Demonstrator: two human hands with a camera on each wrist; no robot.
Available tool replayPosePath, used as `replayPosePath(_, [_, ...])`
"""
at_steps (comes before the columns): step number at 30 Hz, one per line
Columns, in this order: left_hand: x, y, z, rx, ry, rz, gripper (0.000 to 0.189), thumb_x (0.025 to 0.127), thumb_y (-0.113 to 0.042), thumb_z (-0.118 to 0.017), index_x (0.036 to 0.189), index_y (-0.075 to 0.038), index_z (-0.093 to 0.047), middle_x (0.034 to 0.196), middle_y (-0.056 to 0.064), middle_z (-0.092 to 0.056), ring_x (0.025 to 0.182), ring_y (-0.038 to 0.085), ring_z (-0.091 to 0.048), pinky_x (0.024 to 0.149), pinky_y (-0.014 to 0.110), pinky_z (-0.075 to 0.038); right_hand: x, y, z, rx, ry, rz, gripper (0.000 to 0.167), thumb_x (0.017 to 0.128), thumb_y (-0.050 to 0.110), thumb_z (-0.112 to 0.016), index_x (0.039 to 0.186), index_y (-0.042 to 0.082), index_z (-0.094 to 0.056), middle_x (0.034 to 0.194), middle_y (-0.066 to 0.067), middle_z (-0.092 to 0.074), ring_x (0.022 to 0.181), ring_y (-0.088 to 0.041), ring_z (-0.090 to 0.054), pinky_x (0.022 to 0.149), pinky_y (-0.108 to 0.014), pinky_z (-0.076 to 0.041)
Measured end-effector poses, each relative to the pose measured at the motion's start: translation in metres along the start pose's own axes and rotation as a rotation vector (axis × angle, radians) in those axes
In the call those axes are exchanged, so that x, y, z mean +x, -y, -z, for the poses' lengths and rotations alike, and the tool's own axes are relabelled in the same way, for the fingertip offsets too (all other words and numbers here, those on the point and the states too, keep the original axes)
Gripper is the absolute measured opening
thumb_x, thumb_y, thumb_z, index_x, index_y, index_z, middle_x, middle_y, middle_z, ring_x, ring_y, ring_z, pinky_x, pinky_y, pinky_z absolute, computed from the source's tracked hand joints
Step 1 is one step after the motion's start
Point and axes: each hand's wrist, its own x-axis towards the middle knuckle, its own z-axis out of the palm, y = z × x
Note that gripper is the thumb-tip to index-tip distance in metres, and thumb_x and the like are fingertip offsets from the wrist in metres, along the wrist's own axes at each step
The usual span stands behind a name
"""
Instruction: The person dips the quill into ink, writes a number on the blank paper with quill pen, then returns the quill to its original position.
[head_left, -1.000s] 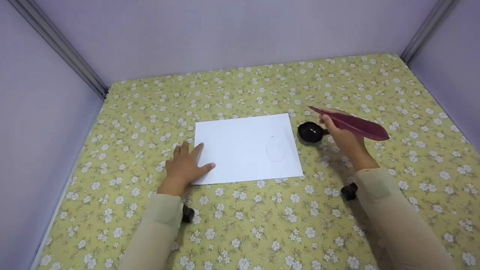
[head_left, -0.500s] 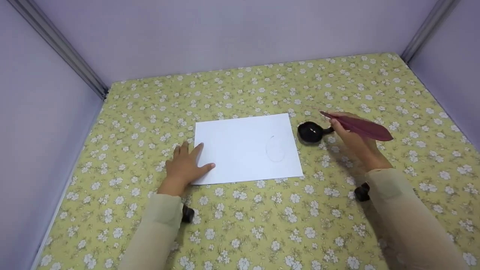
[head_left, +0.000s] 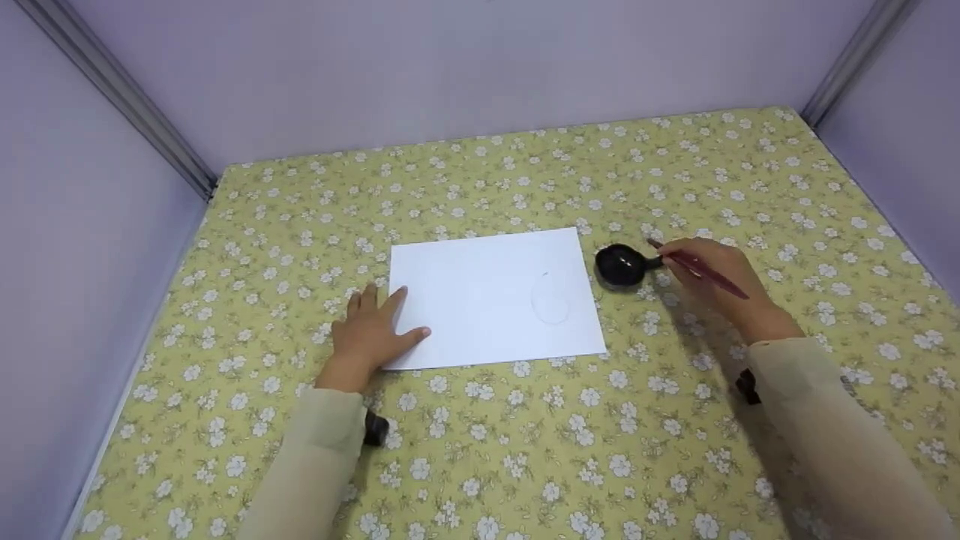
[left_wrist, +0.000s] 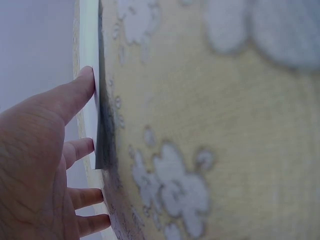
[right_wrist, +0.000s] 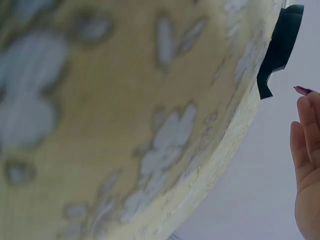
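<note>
A white sheet of paper (head_left: 480, 300) lies flat and bears a faint oval pencil-like line near its right side. My left hand (head_left: 369, 339) rests on the paper's left edge, fingers spread, some on the cloth; in the left wrist view the thumb (left_wrist: 77, 95) touches the sheet. My right hand (head_left: 724, 262) pinches a maroon feather-shaped quill pen (head_left: 709, 277), held above the table right of the paper. Just left of that hand stands a small black pan (head_left: 619, 265), its short handle directed toward the fingers. The right wrist view shows the quill's tip (right_wrist: 301, 90) apart from the pan (right_wrist: 281, 42).
A yellow floral cloth (head_left: 480, 450) covers the table. Pale lilac panels (head_left: 480, 67) stand behind and at both sides, with grey metal posts (head_left: 127, 97) at the corners. Dark wrist cameras (head_left: 376, 429) hang under both sleeves.
My right hand has moved right and lower with the quill, which has turned from broadside to nearly edge-on. The left hand, paper and pan have stayed put.
</note>
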Motion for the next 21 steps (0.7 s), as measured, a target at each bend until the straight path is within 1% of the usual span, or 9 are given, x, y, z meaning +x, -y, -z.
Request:
replayPosePath(2, [0.000,0.000,0.000,-0.001,-0.003,-0.001,0.084,0.087,-0.065,-0.051,0.153,-0.022,-0.022,0.156,0.024,-0.005,0.140,0.046,-0.003,0.100,0.071,-0.017,-0.003,-0.001,0.001,-0.003,0.058,-0.017,0.020,0.087,0.001,-0.068,0.107,0.005,-0.068,0.097,-0.010,-0.069,0.080,-0.026,-0.066,0.066,-0.041,-0.052])
replayPosePath(4, [0.000,0.000,0.000,-0.003,-0.005,-0.002,0.085,0.087,-0.065,-0.052,0.153,-0.022,-0.022,0.156,0.024,-0.005,0.140,0.046,-0.003,0.100,0.071,-0.017,-0.006,-0.001,0.002,-0.033,0.126,-0.042,0.022,0.090,0.005,-0.065,0.111,0.007,-0.067,0.100,-0.009,-0.068,0.080,-0.027,-0.066,0.066,-0.043,-0.052])
replayPosePath(8, [-0.001,0.000,0.000,-0.007,-0.006,0.000,0.084,0.087,-0.064,-0.052,0.153,-0.022,-0.022,0.156,0.024,-0.005,0.140,0.046,-0.003,0.100,0.071,-0.016,-0.010,0.000,0.005,-0.113,0.265,-0.070,0.038,0.088,-0.004,-0.062,0.123,0.012,-0.060,0.114,-0.011,-0.061,0.077,-0.032,-0.063,0.066,-0.047,-0.051])
replayPosePath(10, [-0.001,0.000,0.000,-0.007,-0.006,0.000,0.084,0.087,-0.064,-0.052,0.153,-0.022,-0.022,0.156,0.024,-0.005,0.140,0.046,-0.003,0.100,0.071,-0.016,-0.012,0.000,0.005,-0.141,0.309,-0.053,0.047,0.085,-0.010,-0.062,0.126,0.012,-0.057,0.118,-0.013,-0.059,0.078,-0.034,-0.063,0.066,-0.048,-0.052])
replayPosePath(13, [-0.001,-0.001,0.000,-0.003,-0.006,-0.002,0.085,0.087,-0.064,-0.052,0.153,-0.022,-0.022,0.156,0.024,-0.005,0.140,0.046,-0.004,0.100,0.071,-0.017,-0.013,-0.002,0.002,-0.169,0.307,0.041,0.050,0.079,-0.012,-0.068,0.124,0.009,-0.059,0.118,-0.014,-0.060,0.080,-0.035,-0.064,0.068,-0.047,-0.053])
replayPosePath(15, [-0.001,-0.001,0.000,-0.002,-0.007,-0.003,0.085,0.087,-0.064,-0.052,0.153,-0.022,-0.022,0.156,0.024,-0.005,0.140,0.046,-0.004,0.100,0.071,-0.017,-0.013,-0.005,-0.001,-0.187,0.270,0.126,0.048,0.077,-0.010,-0.072,0.120,0.006,-0.062,0.114,-0.014,-0.063,0.079,-0.034,-0.065,0.068,-0.046,-0.054])
replayPosePath(17, [-0.001,-0.001,0.000,0.000,-0.009,-0.003,0.085,0.087,-0.064,-0.052,0.153,-0.022,-0.022,0.156,0.024,-0.005,0.140,0.046,-0.004,0.100,0.071,-0.017,-0.013,-0.006,-0.004,-0.205,0.242,0.186,0.043,0.076,-0.008,-0.073,0.116,0.004,-0.064,0.110,-0.015,-0.064,0.077,-0.034,-0.065,0.065,-0.045,-0.055])
replayPosePath(19, [-0.001,-0.001,0.000,0.002,-0.011,-0.004,0.085,0.087,-0.064,-0.052,0.153,-0.021,-0.022,0.156,0.024,-0.006,0.140,0.047,-0.005,0.100,0.071,-0.018,-0.014,-0.007,-0.007,-0.225,0.235,0.212,0.040,0.076,-0.005,-0.074,0.114,0.004,-0.064,0.107,-0.015,-0.065,0.077,-0.034,-0.065,0.062,-0.047,-0.054])
replayPosePath(21, [-0.001,0.000,0.000,0.003,-0.012,-0.005,0.084,0.087,-0.064,-0.052,0.153,-0.021,-0.023,0.155,0.024,-0.006,0.140,0.047,-0.005,0.100,0.071,-0.018,-0.016,-0.007,-0.008,-0.246,0.253,0.205,0.037,0.078,-0.003,-0.072,0.113,0.005,-0.065,0.107,-0.015,-0.064,0.078,-0.035,-0.065,0.061,-0.048,-0.053])
